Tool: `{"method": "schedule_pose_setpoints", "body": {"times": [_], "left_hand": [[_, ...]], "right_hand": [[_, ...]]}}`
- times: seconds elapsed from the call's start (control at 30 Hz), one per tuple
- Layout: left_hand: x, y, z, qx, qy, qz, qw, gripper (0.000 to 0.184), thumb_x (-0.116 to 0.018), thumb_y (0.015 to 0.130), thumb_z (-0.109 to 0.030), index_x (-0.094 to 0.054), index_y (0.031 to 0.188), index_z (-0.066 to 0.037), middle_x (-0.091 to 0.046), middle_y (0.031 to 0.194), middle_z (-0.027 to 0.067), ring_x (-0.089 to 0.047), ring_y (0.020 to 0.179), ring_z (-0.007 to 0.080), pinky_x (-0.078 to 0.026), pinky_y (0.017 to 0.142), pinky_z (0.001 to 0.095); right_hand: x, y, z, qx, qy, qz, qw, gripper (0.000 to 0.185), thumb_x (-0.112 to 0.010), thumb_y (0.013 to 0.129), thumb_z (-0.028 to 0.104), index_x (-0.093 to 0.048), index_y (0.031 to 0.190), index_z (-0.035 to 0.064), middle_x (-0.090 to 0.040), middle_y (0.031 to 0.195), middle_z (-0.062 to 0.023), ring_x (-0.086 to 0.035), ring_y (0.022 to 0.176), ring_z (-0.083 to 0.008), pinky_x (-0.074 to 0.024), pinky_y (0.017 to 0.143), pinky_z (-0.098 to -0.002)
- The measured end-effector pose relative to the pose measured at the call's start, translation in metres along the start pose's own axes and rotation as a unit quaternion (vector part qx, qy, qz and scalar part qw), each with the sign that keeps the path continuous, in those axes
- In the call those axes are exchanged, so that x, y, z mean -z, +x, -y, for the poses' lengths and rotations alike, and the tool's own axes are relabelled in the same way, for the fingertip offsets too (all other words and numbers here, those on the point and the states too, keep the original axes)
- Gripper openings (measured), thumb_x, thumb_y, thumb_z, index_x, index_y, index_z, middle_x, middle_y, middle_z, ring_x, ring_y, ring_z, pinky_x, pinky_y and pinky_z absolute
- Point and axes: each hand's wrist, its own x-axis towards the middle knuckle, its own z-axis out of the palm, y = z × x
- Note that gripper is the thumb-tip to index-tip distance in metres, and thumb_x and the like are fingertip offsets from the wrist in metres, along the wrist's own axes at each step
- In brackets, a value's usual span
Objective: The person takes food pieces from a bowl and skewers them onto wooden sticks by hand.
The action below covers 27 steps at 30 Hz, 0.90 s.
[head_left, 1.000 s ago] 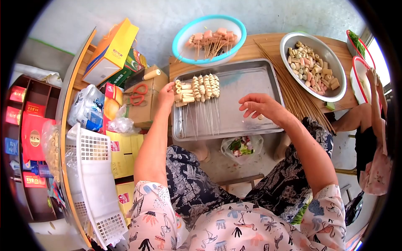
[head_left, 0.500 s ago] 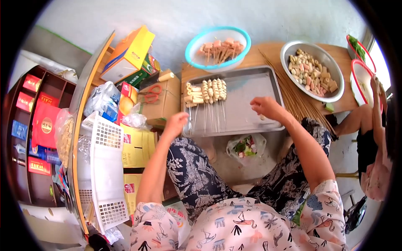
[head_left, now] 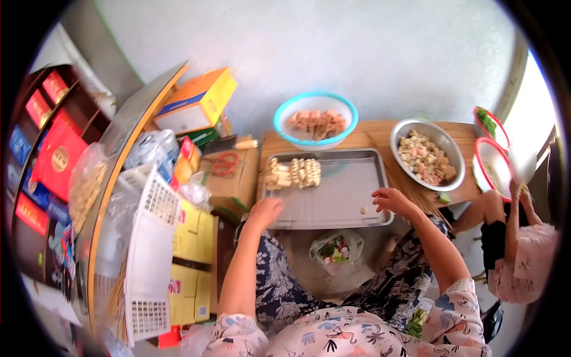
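On the wooden table lies a metal tray point(head_left: 351, 193) with several food skewers point(head_left: 304, 173) side by side at its left end. My left hand point(head_left: 266, 213) is at the tray's front left corner, fingers curled; whether it holds anything cannot be made out. Over the tray's right part is my right hand point(head_left: 389, 200), its fingers bent but apart, holding nothing. A small food piece point(head_left: 363, 210) lies on the tray just left of it. Bamboo sticks point(head_left: 410, 187) run beside the tray's right edge, and a steel bowl point(head_left: 457, 156) of cut pieces stands beyond them.
A blue-rimmed bowl point(head_left: 356, 113) of meat skewers stands behind the tray. Red scissors point(head_left: 224, 163) lie on a cardboard box point(head_left: 238, 193) at the left, near a white basket point(head_left: 148, 250). A plastic bag point(head_left: 352, 243) hangs below the tray. Another person point(head_left: 523, 250) sits at the right.
The view has tilted up, so the table appears lower. My left hand has come from the skewers' left side down to the tray's front left corner. My right hand stays over the tray's right part.
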Motion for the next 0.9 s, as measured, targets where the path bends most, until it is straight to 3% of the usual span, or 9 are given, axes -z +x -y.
{"method": "schedule_pose_setpoints", "body": {"times": [0.1,0.23,0.3,0.4,0.5,0.57,0.63,0.8,0.9], "left_hand": [[-0.001,0.003,-0.001,-0.039,-0.018,-0.004,0.999,0.027,-0.058,0.084,-0.025,-0.065,0.105,-0.009,-0.063,0.103,0.0159,-0.058,0.098,0.0351,-0.046,0.083,0.0430],[0.010,-0.002,-0.026,-0.055,-0.053,-0.018,0.997,0.023,-0.061,0.082,-0.020,-0.065,0.100,-0.006,-0.065,0.093,0.0166,-0.060,0.091,0.0350,-0.047,0.079,0.0422],[0.011,-0.001,-0.026,-0.068,-0.049,-0.017,0.996,0.023,-0.061,0.082,-0.020,-0.065,0.100,-0.006,-0.065,0.091,0.0158,-0.060,0.089,0.0341,-0.047,0.078,0.0416],[0.004,0.002,-0.020,-0.069,-0.044,-0.021,0.996,0.024,-0.061,0.082,-0.022,-0.065,0.101,-0.008,-0.065,0.089,0.0128,-0.061,0.087,0.0317,-0.047,0.077,0.0405],[0.001,0.004,-0.017,-0.071,-0.041,-0.008,0.997,0.025,-0.060,0.083,-0.024,-0.065,0.103,-0.011,-0.066,0.091,0.0101,-0.061,0.088,0.0296,-0.047,0.078,0.0400],[0.001,0.006,-0.016,-0.067,-0.036,-0.001,0.997,0.023,-0.060,0.083,-0.024,-0.066,0.102,-0.012,-0.066,0.091,0.0092,-0.061,0.089,0.0288,-0.047,0.078,0.0400],[0.001,0.007,-0.015,-0.082,-0.036,-0.007,0.996,0.022,-0.060,0.083,-0.024,-0.066,0.101,-0.012,-0.066,0.091,0.0096,-0.061,0.089,0.0287,-0.047,0.077,0.0400],[0.006,0.012,-0.023,-0.127,-0.046,-0.076,0.988,0.020,-0.058,0.085,-0.023,-0.066,0.101,-0.013,-0.067,0.086,0.0108,-0.063,0.085,0.0289,-0.048,0.074,0.0408],[0.012,0.011,-0.034,-0.056,-0.079,-0.066,0.993,0.019,-0.056,0.087,-0.023,-0.067,0.099,-0.013,-0.067,0.081,0.0110,-0.064,0.078,0.0298,-0.049,0.070,0.0407]], "right_hand": [[0.023,-0.016,0.002,0.007,-0.030,-0.032,0.999,0.029,-0.057,0.085,0.016,-0.059,0.109,-0.0013,-0.065,0.086,-0.0066,-0.066,0.069,-0.0133,-0.0499,0.057,-0.0262],[0.036,-0.024,-0.015,-0.034,-0.018,-0.121,0.992,0.027,-0.059,0.083,0.018,-0.062,0.104,0.0004,-0.067,0.081,-0.0070,-0.066,0.067,-0.0140,-0.0504,0.057,-0.0270],[0.039,-0.022,-0.036,-0.057,-0.143,-0.101,0.983,0.026,-0.061,0.081,0.019,-0.065,0.098,0.0011,-0.067,0.081,-0.0093,-0.066,0.068,-0.0163,-0.0511,0.060,-0.0302],[0.023,-0.020,-0.035,-0.002,-0.162,-0.080,0.984,0.024,-0.060,0.081,0.021,-0.065,0.094,0.0017,-0.067,0.078,-0.0119,-0.066,0.067,-0.0190,-0.0512,0.064,-0.0320],[0.008,-0.020,-0.028,-0.024,-0.130,-0.064,0.989,0.024,-0.061,0.080,0.021,-0.065,0.095,0.0028,-0.066,0.077,-0.0122,-0.065,0.068,-0.0190,-0.0512,0.064,-0.0316],[0.003,-0.019,-0.035,-0.030,-0.167,-0.062,0.984,0.025,-0.058,0.080,0.022,-0.065,0.097,0.0062,-0.067,0.083,-0.0126,-0.066,0.076,-0.0238,-0.0514,0.068,-0.0351],[-0.004,-0.021,-0.037,-0.032,-0.364,-0.089,0.927,0.026,-0.056,0.079,0.024,-0.066,0.098,0.0099,-0.067,0.091,-0.0126,-0.064,0.087,-0.0294,-0.0505,0.075,-0.0397],[-0.010,-0.012,-0.057,-0.037,-0.367,-0.094,0.925,0.027,-0.055,0.078,0.026,-0.066,0.098,0.0116,-0.067,0.095,-0.0131,-0.062,0.093,-0.0320,-0.0489,0.080,-0.0420],[-0.012,-0.014,-0.063,-0.032,-0.382,-0.085,0.919,0.027,-0.055,0.078,0.025,-0.066,0.099,0.0119,-0.067,0.096,-0.0132,-0.062,0.095,-0.0322,-0.0486,0.080,-0.0414]]}}
